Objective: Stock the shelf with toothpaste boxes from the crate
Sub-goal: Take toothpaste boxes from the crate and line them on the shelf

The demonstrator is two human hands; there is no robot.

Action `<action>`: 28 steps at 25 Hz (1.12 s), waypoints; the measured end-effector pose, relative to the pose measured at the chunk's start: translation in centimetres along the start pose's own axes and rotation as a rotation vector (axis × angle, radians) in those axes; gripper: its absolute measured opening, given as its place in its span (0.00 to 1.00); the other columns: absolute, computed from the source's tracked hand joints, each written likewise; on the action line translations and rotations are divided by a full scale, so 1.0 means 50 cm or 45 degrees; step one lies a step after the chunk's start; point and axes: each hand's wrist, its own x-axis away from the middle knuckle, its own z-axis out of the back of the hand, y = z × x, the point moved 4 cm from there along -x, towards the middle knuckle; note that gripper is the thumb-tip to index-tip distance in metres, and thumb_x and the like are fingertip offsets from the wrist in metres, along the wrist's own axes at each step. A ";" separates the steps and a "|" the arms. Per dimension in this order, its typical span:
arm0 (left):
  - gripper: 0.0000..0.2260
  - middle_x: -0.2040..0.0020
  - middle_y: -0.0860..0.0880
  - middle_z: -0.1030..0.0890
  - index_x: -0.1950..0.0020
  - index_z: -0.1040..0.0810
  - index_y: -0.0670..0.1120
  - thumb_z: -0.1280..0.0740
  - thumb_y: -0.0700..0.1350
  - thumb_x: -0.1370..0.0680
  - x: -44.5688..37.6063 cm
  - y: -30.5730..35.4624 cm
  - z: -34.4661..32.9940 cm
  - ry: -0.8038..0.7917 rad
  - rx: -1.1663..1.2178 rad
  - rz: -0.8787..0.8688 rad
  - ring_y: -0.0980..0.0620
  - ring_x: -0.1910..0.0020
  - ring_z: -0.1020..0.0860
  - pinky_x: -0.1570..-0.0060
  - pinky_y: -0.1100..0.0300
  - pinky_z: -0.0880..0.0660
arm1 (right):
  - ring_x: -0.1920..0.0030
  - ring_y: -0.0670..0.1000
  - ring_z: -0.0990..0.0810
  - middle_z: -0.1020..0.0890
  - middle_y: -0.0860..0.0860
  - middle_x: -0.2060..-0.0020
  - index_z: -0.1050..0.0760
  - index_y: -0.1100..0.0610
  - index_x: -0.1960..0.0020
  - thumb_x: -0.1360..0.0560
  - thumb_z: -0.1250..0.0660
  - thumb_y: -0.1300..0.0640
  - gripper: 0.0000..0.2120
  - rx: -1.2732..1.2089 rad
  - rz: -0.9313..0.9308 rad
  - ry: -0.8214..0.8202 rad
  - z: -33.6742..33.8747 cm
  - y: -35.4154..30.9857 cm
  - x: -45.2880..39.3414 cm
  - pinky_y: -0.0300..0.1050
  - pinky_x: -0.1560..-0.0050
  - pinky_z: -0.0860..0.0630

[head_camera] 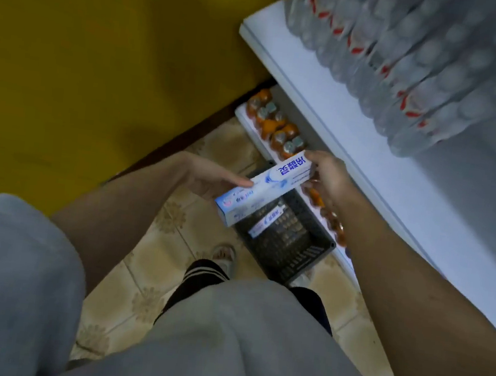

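Observation:
A white and blue toothpaste box [267, 187] is held in the air above the dark plastic crate [304, 253], which stands on the tiled floor. My left hand [213, 181] holds the box's near end with thumb on top. My right hand [327, 175] grips the far end, close to the edge of the white shelf [341, 115]. One more toothpaste box [265, 224] lies inside the crate, partly hidden under the held one.
Packs of clear water bottles [410, 58] fill the upper shelf. Orange bottles [278, 126] line the low shelf beside the crate. A yellow wall [100, 62] rises on the left. My legs and a foot [226, 258] stand just before the crate.

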 end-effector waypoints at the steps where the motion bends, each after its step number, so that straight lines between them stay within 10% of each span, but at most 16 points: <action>1: 0.33 0.45 0.49 0.15 0.37 0.25 0.49 0.24 0.59 0.38 0.014 0.022 -0.014 -0.032 -0.076 -0.001 0.50 0.47 0.17 0.52 0.56 0.19 | 0.65 0.52 0.19 0.16 0.54 0.65 0.21 0.56 0.58 0.23 0.36 0.56 0.07 0.030 0.043 0.025 0.001 -0.027 0.014 0.48 0.62 0.25; 5: 0.44 0.35 0.43 0.22 0.29 0.31 0.49 0.18 0.59 0.41 0.039 0.097 -0.061 -0.030 -0.195 -0.132 0.44 0.38 0.22 0.46 0.48 0.21 | 0.60 0.52 0.18 0.15 0.54 0.57 0.19 0.54 0.48 0.22 0.34 0.50 0.09 0.026 0.209 0.042 0.016 -0.114 0.072 0.48 0.59 0.24; 10: 0.25 0.41 0.44 0.17 0.29 0.32 0.48 0.30 0.44 0.25 0.040 0.182 -0.098 0.238 0.308 -0.620 0.44 0.43 0.19 0.46 0.49 0.20 | 0.43 0.54 0.23 0.28 0.48 0.35 0.40 0.40 0.25 0.22 0.39 0.39 0.27 0.170 0.175 -0.188 0.018 -0.189 0.157 0.50 0.58 0.19; 16: 0.28 0.39 0.44 0.19 0.26 0.37 0.51 0.30 0.41 0.23 0.074 0.303 -0.104 0.425 0.536 -1.097 0.44 0.41 0.19 0.39 0.50 0.24 | 0.51 0.54 0.17 0.21 0.49 0.43 0.35 0.41 0.28 0.25 0.31 0.43 0.27 0.356 0.351 -0.224 0.045 -0.262 0.208 0.51 0.55 0.17; 28: 0.33 0.39 0.42 0.20 0.28 0.33 0.50 0.25 0.49 0.30 0.269 0.496 -0.046 0.531 0.378 -1.269 0.43 0.38 0.22 0.44 0.48 0.21 | 0.49 0.54 0.19 0.20 0.55 0.42 0.23 0.58 0.34 0.25 0.29 0.61 0.19 0.430 0.686 0.058 0.194 -0.408 0.262 0.49 0.52 0.17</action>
